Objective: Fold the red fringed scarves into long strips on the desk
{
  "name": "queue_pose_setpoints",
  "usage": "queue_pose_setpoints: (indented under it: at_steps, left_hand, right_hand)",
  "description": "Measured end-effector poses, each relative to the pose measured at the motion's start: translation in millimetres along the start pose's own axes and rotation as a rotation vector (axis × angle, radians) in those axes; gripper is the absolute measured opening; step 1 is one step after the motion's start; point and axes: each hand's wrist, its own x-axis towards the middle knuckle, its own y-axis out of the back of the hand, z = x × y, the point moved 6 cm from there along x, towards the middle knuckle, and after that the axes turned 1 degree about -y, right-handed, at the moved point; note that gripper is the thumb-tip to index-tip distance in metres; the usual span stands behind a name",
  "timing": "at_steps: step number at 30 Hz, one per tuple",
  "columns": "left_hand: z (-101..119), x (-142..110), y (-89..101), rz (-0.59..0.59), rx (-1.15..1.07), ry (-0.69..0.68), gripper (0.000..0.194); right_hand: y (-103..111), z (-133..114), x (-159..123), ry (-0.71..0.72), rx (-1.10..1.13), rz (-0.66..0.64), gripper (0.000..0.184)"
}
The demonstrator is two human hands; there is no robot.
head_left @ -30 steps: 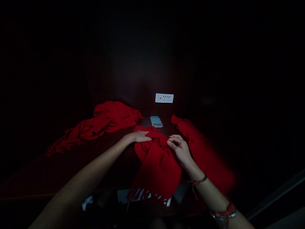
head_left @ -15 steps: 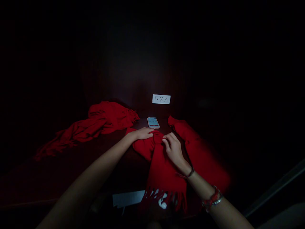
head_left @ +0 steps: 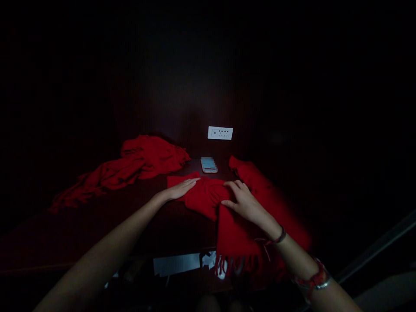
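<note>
Our right hand (head_left: 244, 201) is loosening its pinch, our left hand (head_left: 181, 190) is lying flat, and the red scarf (head_left: 205, 198) is spreading wider in front of the phone (head_left: 208, 165).

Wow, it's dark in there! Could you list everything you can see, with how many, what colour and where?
middle scarf: one, red, under both hands, fringe hanging past the table edge
left scarf: one, red, crumpled on the table
right cloth: one, red, beyond the right hand
phone: one, pale-blue screen, behind the middle scarf
socket plate: one, white, on the wall
table: one, dark reddish, beneath the cloths
sheet: one, pale, below the table edge
white objects: at least two, by the fringe, unclear
bracelets: at least two, dark, red and silver, right arm
left hand: one, bare, flat on middle scarf
right hand: one, bare, fingers at middle scarf
</note>
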Motion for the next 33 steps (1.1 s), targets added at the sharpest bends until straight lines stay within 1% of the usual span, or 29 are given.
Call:
queue_pose_setpoints:
  at_steps: [2, 4, 6, 8, 9, 11, 13, 15, 16, 17, 18, 20, 22, 24, 25, 26, 28, 30, 31, 33]
  left_hand:
    - [-19, -3, -3.7, -0.055, 0.085, 0.032, 0.057]
    - [-35, -4, -2.8, -0.092, 0.183, 0.088, 0.055]
    - [-48, -5, 0.4, -0.119, 0.292, 0.139, 0.052]
    - [-56, -5, 4.8, -0.123, 0.380, 0.146, 0.050]
    - [-59, -4, 7.1, -0.117, 0.411, 0.135, 0.049]
    - [-65, -4, 11.1, -0.104, 0.451, 0.114, 0.048]
    - [-69, -3, 13.9, -0.089, 0.455, 0.077, 0.047]
    - [-72, -3, 15.7, -0.067, 0.424, 0.033, 0.044]
    - [-72, -3, 16.7, -0.050, 0.407, 0.014, 0.043]
    - [-71, -3, 18.6, -0.022, 0.394, 0.000, 0.042]
    - [-69, -3, 21.6, 0.019, 0.388, -0.012, 0.041]
    - [-57, -7, 30.9, 0.140, 0.392, -0.050, 0.039]
    - [-35, -13, 42.4, 0.295, 0.389, -0.101, 0.037]
    - [-7, -19, 47.8, 0.405, 0.349, -0.144, 0.035]
    - [7, -20, 45.3, 0.413, 0.317, -0.159, 0.035]
    - [20, -20, 38.4, 0.380, 0.284, -0.178, 0.034]
    - [41, -15, 17.5, 0.277, 0.262, -0.195, 0.033]
    - [50, -8, 1.0, 0.271, 0.279, -0.145, 0.032]
    - [50, -4, -4.5, 0.283, 0.287, -0.116, 0.029]
    - [46, 3, -8.9, 0.302, 0.284, -0.086, 0.022]
  right_hand:
    - [-6, -2, 6, -0.038, -0.127, -0.094, 0.029]
    - [-3, 0, 10, -0.068, -0.151, -0.117, 0.025]
    - [12, 5, 11, -0.089, -0.120, -0.088, 0.023]
    - [32, 13, 5, -0.122, -0.095, -0.057, 0.023]
    - [41, 19, -1, -0.139, -0.091, -0.061, 0.023]
    - [52, 32, -19, -0.170, -0.070, -0.123, 0.023]
    - [51, 47, -39, -0.199, -0.025, -0.223, 0.023]
    - [42, 59, -55, -0.233, 0.009, -0.320, 0.023]
    - [38, 63, -61, -0.254, 0.010, -0.343, 0.024]
    - [34, 65, -63, -0.262, 0.009, -0.340, 0.024]
    - [31, 63, -61, -0.255, 0.011, -0.310, 0.025]
    - [27, 51, -52, -0.198, 0.053, -0.203, 0.031]
    - [21, 35, -40, -0.127, 0.130, -0.135, 0.043]
    - [12, 25, -27, -0.119, 0.181, -0.114, 0.053]
    - [7, 22, -21, -0.131, 0.199, -0.105, 0.055]
    - [3, 21, -16, -0.145, 0.223, -0.084, 0.055]
    - [0, 20, -5, -0.173, 0.321, -0.014, 0.047]
    - [2, 21, 3, -0.197, 0.497, 0.033, 0.035]
    - [4, 21, 6, -0.213, 0.603, 0.027, 0.030]
    - [9, 22, 8, -0.261, 0.797, -0.057, 0.024]
